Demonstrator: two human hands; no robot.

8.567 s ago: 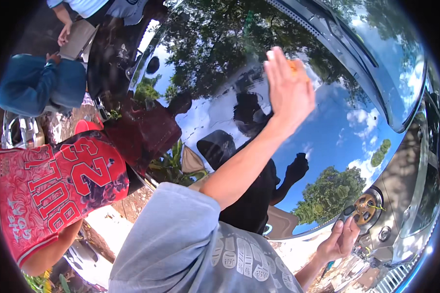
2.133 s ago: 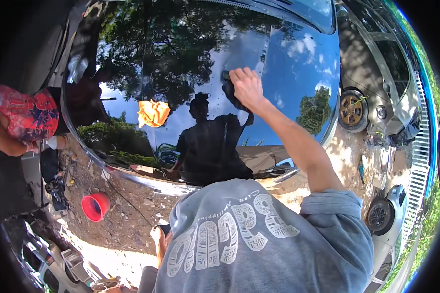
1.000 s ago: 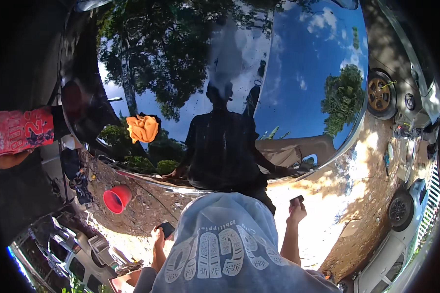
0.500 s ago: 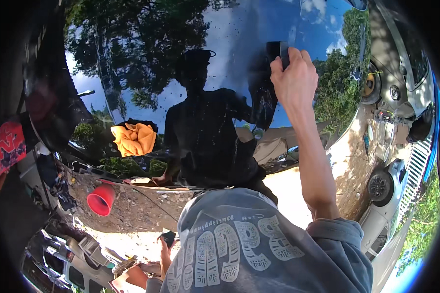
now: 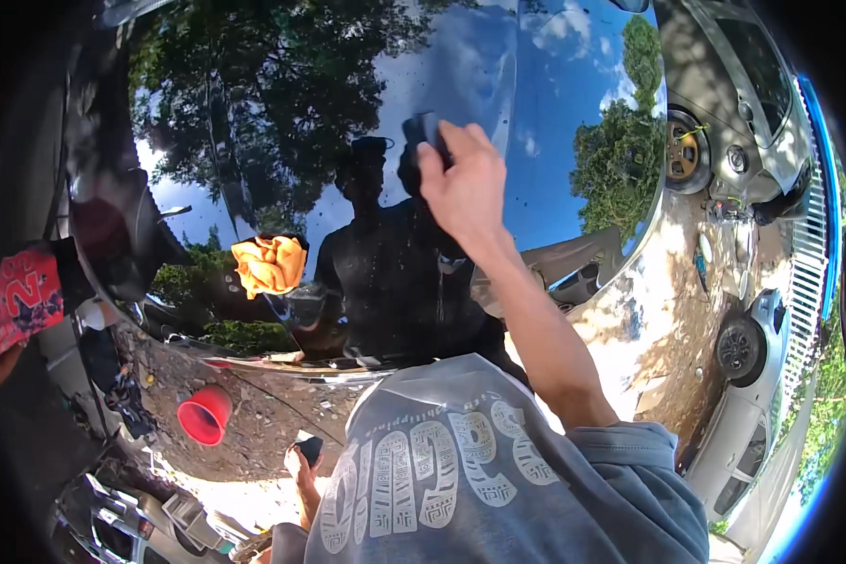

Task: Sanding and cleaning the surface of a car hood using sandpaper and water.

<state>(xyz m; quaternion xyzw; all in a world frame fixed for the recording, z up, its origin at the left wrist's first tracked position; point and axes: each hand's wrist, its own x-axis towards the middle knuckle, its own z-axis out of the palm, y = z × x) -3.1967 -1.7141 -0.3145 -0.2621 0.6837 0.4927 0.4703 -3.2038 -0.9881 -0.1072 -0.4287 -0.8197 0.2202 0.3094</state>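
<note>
My right hand point(image 5: 467, 183) grips a dark block-shaped pad point(image 5: 425, 133) and presses it against a glossy dark car hood point(image 5: 461, 85). The hood mirrors trees, sky and my own dark outline. Fine specks dot its surface. Low on the picture, beside my body, my left hand point(image 5: 303, 475) is closed round a small dark object point(image 5: 308, 444) with a pale top face; its kind is unclear. A crumpled orange cloth point(image 5: 270, 265) lies on the hood to the left of my reflection, apart from both hands.
On the dirt ground below the hood's front edge stands a red bucket point(image 5: 205, 415). At the far left a person in a red patterned shirt point(image 5: 21, 299) is partly in view. Other vehicles stand around, including a silver car point(image 5: 743, 423) at right and a grey one point(image 5: 738, 103) behind.
My right hand has swept the pad leftward across the hood, toward my reflection. The left hand keeps its hold on the small dark object. The whole view has shifted slightly.
</note>
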